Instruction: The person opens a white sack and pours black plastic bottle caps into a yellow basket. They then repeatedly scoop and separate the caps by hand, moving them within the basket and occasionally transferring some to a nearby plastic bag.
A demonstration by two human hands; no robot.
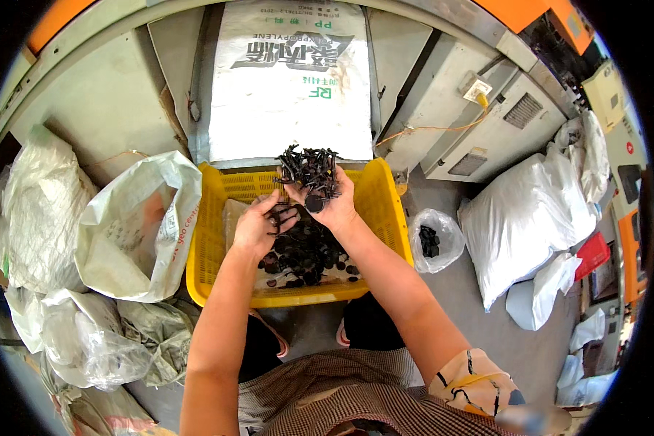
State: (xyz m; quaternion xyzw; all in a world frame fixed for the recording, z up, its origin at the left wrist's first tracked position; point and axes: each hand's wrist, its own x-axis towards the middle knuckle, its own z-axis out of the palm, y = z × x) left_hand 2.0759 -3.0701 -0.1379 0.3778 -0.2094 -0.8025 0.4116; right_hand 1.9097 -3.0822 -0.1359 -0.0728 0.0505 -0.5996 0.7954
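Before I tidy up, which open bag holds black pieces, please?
The small clear bag right of the yellow crate; the open white bag left of the crate shows none.

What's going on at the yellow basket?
A person is handling small black parts with two bare hands over the yellow basket. The right hand holds a bunch of thin black pieces, with a round black piece among them. The left hand is beside it, a few thin pieces at its fingers. Many more black parts lie in the basket, and a clear bag on the floor to the right holds some dark pieces.
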